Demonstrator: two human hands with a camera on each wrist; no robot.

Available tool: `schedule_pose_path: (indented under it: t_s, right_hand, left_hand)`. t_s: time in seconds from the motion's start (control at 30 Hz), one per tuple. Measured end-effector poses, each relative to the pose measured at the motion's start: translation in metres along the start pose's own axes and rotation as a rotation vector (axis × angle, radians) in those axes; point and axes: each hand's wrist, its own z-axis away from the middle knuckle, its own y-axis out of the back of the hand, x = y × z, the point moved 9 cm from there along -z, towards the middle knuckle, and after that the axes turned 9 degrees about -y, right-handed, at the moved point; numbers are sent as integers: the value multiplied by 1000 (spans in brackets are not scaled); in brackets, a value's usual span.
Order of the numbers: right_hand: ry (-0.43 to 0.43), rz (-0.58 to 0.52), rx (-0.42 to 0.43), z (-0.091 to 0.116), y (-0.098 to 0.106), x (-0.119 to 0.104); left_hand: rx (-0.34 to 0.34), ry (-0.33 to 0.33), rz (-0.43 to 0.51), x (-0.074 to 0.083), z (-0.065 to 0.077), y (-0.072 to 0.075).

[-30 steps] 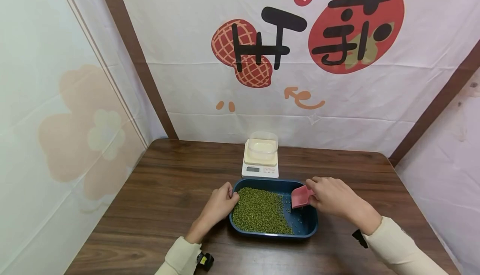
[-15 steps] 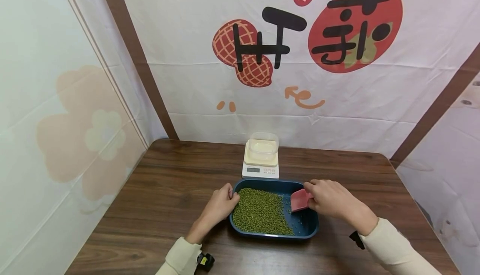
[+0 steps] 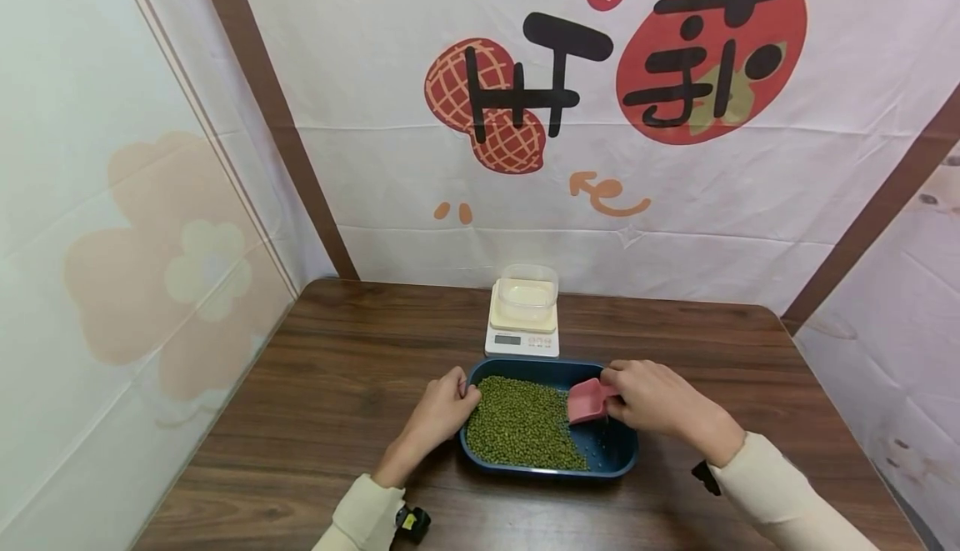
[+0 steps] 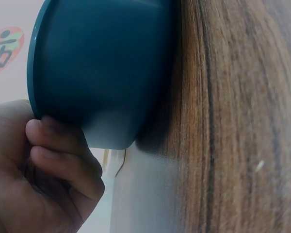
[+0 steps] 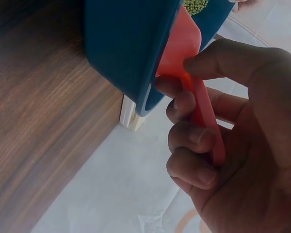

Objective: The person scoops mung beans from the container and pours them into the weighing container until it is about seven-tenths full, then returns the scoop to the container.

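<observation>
A dark blue rectangular tub point(image 3: 547, 473) stands on the table, its left and middle filled with small green beans point(image 3: 521, 424) that look like mung beans. My left hand point(image 3: 441, 405) pinches the tub's left rim; in the left wrist view its fingers point(image 4: 63, 167) curl under the edge of the wall. With my right hand point(image 3: 660, 401) I grip the handle of a pink scoop point(image 3: 587, 401), fingers wrapped round it and thumb on top in the right wrist view. The scoop's mouth faces left, right at the edge of the beans. A few loose beans lie on the bare right part of the floor.
Just behind the tub sits a white kitchen scale point(image 3: 522, 343) bearing a clear plastic container point(image 3: 528, 291). The brown wooden table point(image 3: 360, 368) ends at a printed cloth backdrop point(image 3: 390, 184). Cloth walls stand at both sides.
My right hand has moved the scoop left across the tub, from near the right end up to the beans. The left hand has stayed at the rim.
</observation>
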Motion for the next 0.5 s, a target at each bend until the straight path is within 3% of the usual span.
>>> schedule_pose_path:
  t_s: [0.5]
  right_hand:
    - [54,-23,-46,-12,-5,-10]
  left_hand:
    - [3,3,18,2,0,0]
